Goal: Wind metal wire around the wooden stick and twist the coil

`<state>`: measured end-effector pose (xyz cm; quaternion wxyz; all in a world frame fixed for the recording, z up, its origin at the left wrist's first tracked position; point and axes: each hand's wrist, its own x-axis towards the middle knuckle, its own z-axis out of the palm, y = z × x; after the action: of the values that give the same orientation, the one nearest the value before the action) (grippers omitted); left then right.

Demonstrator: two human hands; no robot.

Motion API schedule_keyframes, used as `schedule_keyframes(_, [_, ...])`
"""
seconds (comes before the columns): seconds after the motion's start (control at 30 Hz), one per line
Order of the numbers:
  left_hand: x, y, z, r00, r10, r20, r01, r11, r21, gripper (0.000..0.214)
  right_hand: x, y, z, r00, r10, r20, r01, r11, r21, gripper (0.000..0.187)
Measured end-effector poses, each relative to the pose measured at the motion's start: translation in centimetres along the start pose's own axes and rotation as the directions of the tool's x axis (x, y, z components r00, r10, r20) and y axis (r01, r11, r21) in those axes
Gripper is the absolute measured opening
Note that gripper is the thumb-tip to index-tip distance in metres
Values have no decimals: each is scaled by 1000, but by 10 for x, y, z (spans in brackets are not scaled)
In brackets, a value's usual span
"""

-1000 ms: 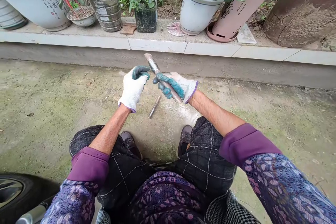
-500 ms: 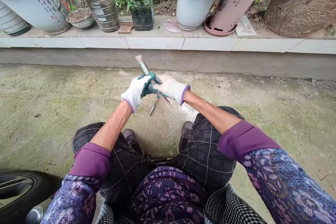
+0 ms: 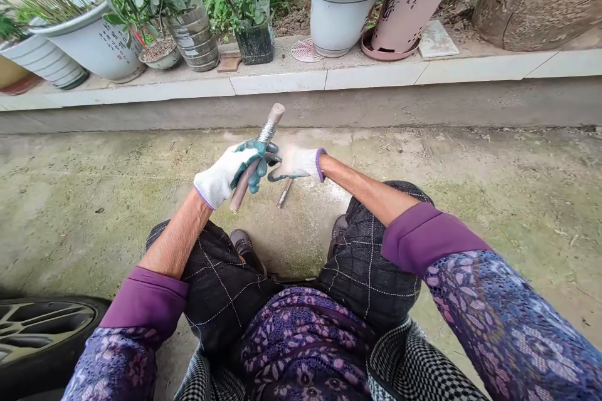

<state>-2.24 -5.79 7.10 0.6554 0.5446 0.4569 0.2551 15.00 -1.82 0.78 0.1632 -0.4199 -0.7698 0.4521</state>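
Note:
My left hand (image 3: pixel 239 166), in a white glove with a green-coated palm, is closed around a thick, brownish rod (image 3: pixel 244 187). The rod tilts with its top end to the right, and silvery wire (image 3: pixel 267 131) or thread-like ridges ring its upper part. My right hand (image 3: pixel 292 163), gloved the same way, is just right of the rod with its thumb and fingers apart; whether a fingertip touches the left hand I cannot tell. A thinner stick-like piece (image 3: pixel 284 193), partly silvery, shows below the right hand, on the concrete ground.
Ahead runs a low tiled ledge (image 3: pixel 282 83) with several potted plants, among them a white pot (image 3: pixel 341 22) and a pink tall pot (image 3: pixel 399 19). A large brown jar-like vessel (image 3: pixel 536 0) is at the right. A wheel (image 3: pixel 47 332) is at lower left, close to my left arm.
The rod has swung from leaning left to leaning right. My right hand has let go of it, and my left hand has shifted left, still holding it. The view has turned slightly.

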Motion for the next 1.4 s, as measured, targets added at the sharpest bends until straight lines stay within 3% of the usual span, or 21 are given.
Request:
schedule_keyframes(0.07, [-9, 3, -8, 999, -10, -42, 12, 999, 41, 44, -2, -3, 9, 995, 24, 101, -26, 1000, 13, 9])
schedule_keyframes(0.2, [-21, 6, -30, 974, -24, -223, 78, 968, 240, 47, -15, 2, 3, 998, 54, 41, -62, 979, 196, 10])
schedule_keyframes(0.37, [-16, -12, -63, 916, 35, -399, 131, 914, 383, 43, -37, 5, -1, 996, 77, 53, -90, 934, 345, 7])
schedule_keyframes(0.5, [-16, -26, -81, 900, 45, -434, 116, 935, 337, 37, -54, 1, 24, 991, 127, 34, -130, 978, 161, 15])
schedule_keyframes(0.63, [-23, -26, -81, 920, 35, -391, 54, 975, 215, 51, -71, 7, 47, 992, 61, -110, -75, 989, -126, 22])
schedule_keyframes(0.7, [-25, -23, -79, 912, 69, -404, 16, 979, 202, 50, -80, 11, 51, 975, 25, -222, -61, 986, -158, 25])
schedule_keyframes(0.8, [-23, -24, -81, 865, 116, -488, 32, 958, 286, 45, -98, 15, 51, 942, 34, -334, -85, 987, -137, 29])
schedule_keyframes(0.93, [-21, -29, -92, 777, 145, -612, 79, 943, 323, 41, -126, 26, 55, 936, 67, -345, -134, 975, -175, 29])
schedule_keyframes(1.17, [-21, -27, -94, 773, 201, -602, 3, 947, 320, 36, -144, 45, 64, 909, 133, -395, -216, 961, -174, 32])
schedule_keyframes(1.4, [-13, -38, -113, 732, 181, -657, 180, 879, 442, 29, -149, 21, 79, 968, 113, -225, -182, 932, -314, 31])
